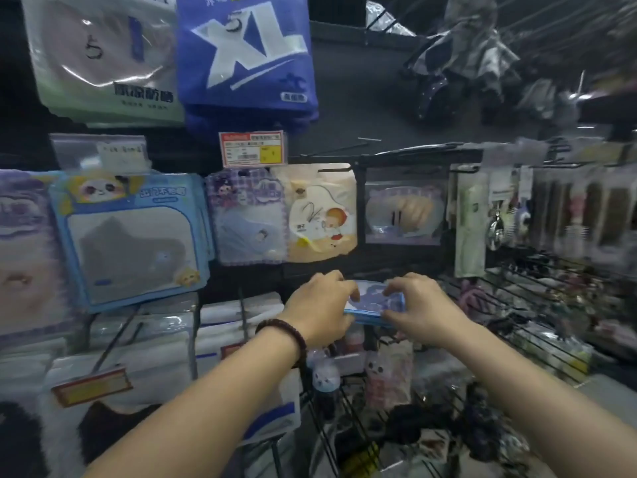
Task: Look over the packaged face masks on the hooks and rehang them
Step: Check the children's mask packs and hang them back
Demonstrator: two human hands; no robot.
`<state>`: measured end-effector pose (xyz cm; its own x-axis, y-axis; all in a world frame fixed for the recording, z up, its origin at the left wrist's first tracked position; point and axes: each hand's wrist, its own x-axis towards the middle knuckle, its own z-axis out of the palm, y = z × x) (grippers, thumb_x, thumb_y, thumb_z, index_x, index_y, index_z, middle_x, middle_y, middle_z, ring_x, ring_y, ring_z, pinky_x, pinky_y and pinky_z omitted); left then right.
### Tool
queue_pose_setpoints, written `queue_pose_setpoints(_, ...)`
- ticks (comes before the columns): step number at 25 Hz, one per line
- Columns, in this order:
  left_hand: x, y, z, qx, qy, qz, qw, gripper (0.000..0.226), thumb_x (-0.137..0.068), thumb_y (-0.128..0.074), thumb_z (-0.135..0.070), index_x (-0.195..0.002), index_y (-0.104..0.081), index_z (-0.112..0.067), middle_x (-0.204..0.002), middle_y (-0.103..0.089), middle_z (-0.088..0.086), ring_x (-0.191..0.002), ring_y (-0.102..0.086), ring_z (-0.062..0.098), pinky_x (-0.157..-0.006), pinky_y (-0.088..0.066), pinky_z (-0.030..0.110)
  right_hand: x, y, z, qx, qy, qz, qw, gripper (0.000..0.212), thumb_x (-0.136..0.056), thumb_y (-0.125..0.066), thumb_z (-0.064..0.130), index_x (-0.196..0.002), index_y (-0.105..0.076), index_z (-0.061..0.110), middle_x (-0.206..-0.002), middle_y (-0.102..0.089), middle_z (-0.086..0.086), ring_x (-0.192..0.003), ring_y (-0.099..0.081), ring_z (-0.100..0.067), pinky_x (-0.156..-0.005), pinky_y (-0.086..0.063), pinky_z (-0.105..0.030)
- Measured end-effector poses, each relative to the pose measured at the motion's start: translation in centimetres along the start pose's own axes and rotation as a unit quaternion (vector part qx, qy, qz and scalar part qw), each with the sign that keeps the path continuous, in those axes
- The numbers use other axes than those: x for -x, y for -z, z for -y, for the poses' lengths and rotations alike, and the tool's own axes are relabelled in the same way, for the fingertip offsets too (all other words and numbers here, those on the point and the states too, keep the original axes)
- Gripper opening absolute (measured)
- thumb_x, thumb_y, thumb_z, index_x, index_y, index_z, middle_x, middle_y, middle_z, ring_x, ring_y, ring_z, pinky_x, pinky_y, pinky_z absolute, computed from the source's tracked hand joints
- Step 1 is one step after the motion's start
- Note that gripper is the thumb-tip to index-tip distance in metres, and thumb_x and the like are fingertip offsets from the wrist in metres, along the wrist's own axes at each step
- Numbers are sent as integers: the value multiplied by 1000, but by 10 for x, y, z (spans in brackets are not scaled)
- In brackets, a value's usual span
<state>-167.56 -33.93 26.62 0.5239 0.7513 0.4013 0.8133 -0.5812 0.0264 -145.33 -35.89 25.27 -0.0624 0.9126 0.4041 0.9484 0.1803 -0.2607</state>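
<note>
As left hand (320, 305) and right hand (418, 303) curl round the blue mask packet (374, 301), pinching its ends, it lies flat, seemingly for inspection.

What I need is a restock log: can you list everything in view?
held mask pack: one, blue and purple, centre, between both hands
XL packs: a stack, blue, top centre
green pack: at least one, pale, top left
price tag: one, red and yellow, under XL packs
panda packs: a stack, light blue, hanging left
checked pack: one, purple, hanging centre
cartoon pack: one, cream, hanging centre-right
wire rack: one, black, lower right
bracelet: one, dark beads, left wrist
left hand: grips the pack's left end
right hand: grips its right end
</note>
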Motion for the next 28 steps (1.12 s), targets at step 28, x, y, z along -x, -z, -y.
queue_pose_setpoints(28, -49, -30, 17, -101, -30, -8, 994, 59, -106, -52, -1, -158, -47, -29, -137, -68, 11, -134, -59, 42, -101, -57, 51, -15, -19, -14, 192, 28, -71, 978, 60, -106, -58, 31, -161, -40, 47, -150, -62, -1, -120, -70, -33, -83, -59, -43)
